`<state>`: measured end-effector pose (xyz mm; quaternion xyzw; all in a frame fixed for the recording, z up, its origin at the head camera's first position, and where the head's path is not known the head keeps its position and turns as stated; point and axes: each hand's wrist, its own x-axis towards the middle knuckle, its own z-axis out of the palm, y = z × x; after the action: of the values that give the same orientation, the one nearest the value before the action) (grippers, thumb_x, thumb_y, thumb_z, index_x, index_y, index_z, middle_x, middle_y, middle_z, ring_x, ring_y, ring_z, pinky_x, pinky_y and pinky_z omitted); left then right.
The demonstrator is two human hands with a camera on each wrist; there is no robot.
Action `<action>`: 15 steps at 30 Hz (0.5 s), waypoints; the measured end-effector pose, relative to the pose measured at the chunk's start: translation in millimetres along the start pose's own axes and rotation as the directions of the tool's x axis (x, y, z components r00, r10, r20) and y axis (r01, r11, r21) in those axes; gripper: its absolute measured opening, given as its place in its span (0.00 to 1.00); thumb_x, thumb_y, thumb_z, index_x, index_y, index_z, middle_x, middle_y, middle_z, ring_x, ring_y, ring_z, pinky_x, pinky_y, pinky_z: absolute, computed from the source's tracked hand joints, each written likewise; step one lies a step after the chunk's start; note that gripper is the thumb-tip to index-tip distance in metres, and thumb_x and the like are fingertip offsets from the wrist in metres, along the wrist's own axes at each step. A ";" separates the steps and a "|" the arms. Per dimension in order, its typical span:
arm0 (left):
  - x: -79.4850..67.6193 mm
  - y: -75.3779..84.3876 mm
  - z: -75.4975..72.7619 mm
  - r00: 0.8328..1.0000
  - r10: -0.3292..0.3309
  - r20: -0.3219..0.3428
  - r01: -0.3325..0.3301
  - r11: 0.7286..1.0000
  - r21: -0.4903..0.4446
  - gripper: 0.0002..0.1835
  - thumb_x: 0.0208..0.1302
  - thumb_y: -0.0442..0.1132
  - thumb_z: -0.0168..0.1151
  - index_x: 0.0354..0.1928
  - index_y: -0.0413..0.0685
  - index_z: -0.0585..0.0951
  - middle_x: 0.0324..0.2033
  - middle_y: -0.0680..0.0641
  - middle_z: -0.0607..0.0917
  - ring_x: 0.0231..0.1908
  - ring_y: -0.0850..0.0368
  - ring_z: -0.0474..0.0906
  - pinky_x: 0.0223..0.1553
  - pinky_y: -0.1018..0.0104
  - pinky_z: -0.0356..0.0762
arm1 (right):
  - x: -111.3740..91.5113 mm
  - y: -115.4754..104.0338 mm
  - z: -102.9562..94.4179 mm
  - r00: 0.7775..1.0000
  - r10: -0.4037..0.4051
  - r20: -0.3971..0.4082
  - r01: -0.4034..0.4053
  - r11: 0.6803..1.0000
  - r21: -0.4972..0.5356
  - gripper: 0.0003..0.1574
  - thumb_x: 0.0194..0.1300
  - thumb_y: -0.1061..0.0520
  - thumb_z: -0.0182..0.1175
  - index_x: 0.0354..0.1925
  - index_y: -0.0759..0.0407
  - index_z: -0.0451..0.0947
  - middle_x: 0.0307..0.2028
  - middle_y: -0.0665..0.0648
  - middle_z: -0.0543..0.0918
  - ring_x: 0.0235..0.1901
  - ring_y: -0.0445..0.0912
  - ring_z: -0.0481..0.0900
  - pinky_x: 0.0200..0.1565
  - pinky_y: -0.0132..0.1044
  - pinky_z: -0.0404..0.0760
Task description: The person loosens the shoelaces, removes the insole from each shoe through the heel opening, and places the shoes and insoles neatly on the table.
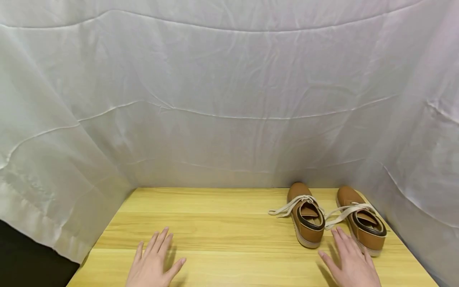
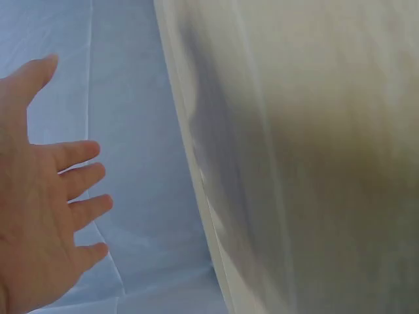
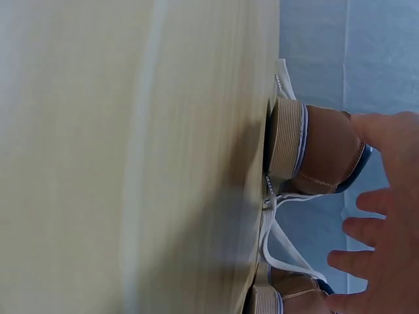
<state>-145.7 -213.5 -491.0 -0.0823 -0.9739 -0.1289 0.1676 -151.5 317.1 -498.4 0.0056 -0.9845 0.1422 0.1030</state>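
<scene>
Two brown lace-up shoes stand at the right of the wooden table, heels toward me. The left shoe has its cream lace tied at the tongue, with the ends trailing left. Beside it, the right shoe has a lace reaching over toward the first. My right hand hovers just short of the heels, fingers spread and holding nothing; in the right wrist view its thumb overlaps a shoe heel. Over the table's left part hangs my left hand, empty, fingers straight and spread, its shadow falling on the wood.
Pale grey fabric encloses the wooden table at the back and both sides. The right shoe stands near the table's right edge. A dark area shows beyond the cloth at the lower left.
</scene>
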 end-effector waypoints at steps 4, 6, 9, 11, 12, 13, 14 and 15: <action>4.1 6.2 1.6 0.996 0.038 -0.085 -0.042 0.998 -0.046 0.40 0.65 0.64 0.67 0.68 0.42 0.77 0.74 0.43 0.72 0.69 0.37 0.71 0.68 0.27 0.60 | -1.4 -2.7 -2.4 0.997 -0.021 -0.069 0.024 0.999 0.037 0.53 0.74 0.32 0.58 0.75 0.71 0.61 0.72 0.77 0.65 0.65 0.78 0.65 0.61 0.80 0.60; 7.1 10.5 3.1 0.988 0.061 -0.138 -0.071 0.995 -0.073 0.37 0.65 0.60 0.69 0.67 0.41 0.78 0.72 0.43 0.73 0.67 0.39 0.73 0.66 0.28 0.64 | -2.1 -4.2 -3.4 0.993 -0.022 -0.119 0.030 0.997 0.066 0.50 0.74 0.35 0.59 0.74 0.71 0.62 0.71 0.77 0.66 0.63 0.78 0.67 0.58 0.79 0.65; 13.2 17.1 5.7 0.972 0.091 -0.217 -0.114 0.989 -0.098 0.35 0.65 0.55 0.71 0.67 0.42 0.78 0.71 0.45 0.75 0.64 0.41 0.76 0.64 0.30 0.70 | -4.3 -9.1 -4.3 0.978 -0.002 -0.211 0.028 0.992 0.123 0.45 0.73 0.40 0.63 0.72 0.68 0.65 0.69 0.77 0.69 0.61 0.77 0.70 0.54 0.78 0.70; 18.1 21.9 7.7 0.961 0.098 -0.257 -0.135 0.982 -0.132 0.33 0.64 0.52 0.72 0.66 0.43 0.78 0.70 0.46 0.76 0.63 0.42 0.77 0.62 0.33 0.73 | -4.9 -13.7 -4.5 0.963 0.021 -0.267 0.024 0.986 0.166 0.42 0.73 0.42 0.64 0.71 0.66 0.66 0.68 0.75 0.70 0.61 0.75 0.71 0.52 0.77 0.71; 20.9 24.5 8.6 0.956 0.100 -0.277 -0.145 0.978 -0.147 0.32 0.64 0.51 0.72 0.66 0.42 0.78 0.70 0.46 0.76 0.63 0.42 0.78 0.61 0.35 0.75 | -5.0 -16.2 -4.6 0.955 0.030 -0.297 0.026 0.983 0.184 0.40 0.72 0.43 0.65 0.71 0.65 0.67 0.68 0.74 0.71 0.61 0.73 0.71 0.52 0.76 0.72; 24.1 27.5 9.6 0.950 0.104 -0.294 -0.156 0.974 -0.163 0.32 0.64 0.50 0.71 0.66 0.42 0.78 0.70 0.46 0.76 0.62 0.42 0.78 0.59 0.36 0.76 | -4.5 -18.9 -5.0 0.946 0.038 -0.323 0.030 0.979 0.202 0.39 0.72 0.45 0.66 0.70 0.64 0.68 0.67 0.73 0.72 0.62 0.72 0.72 0.52 0.75 0.73; 27.4 30.5 10.6 0.946 0.105 -0.308 -0.167 0.969 -0.180 0.31 0.65 0.49 0.71 0.65 0.42 0.78 0.70 0.46 0.76 0.62 0.42 0.78 0.59 0.37 0.77 | -3.9 -21.3 -5.4 0.937 0.047 -0.345 0.031 0.975 0.219 0.38 0.72 0.46 0.66 0.70 0.63 0.68 0.67 0.72 0.72 0.62 0.71 0.72 0.51 0.74 0.73; 31.0 34.0 11.4 0.941 0.108 -0.320 -0.178 0.964 -0.199 0.30 0.65 0.48 0.71 0.65 0.42 0.78 0.70 0.46 0.76 0.62 0.42 0.78 0.58 0.38 0.78 | -2.9 -23.4 -6.0 0.929 0.049 -0.366 0.038 0.973 0.227 0.37 0.72 0.47 0.66 0.70 0.63 0.68 0.66 0.71 0.73 0.61 0.70 0.73 0.51 0.72 0.74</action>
<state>-171.0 -174.3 -483.0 -0.1506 -0.9065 -0.2371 0.3152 -146.5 296.3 -486.8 -0.0122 -0.9242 0.2543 0.2846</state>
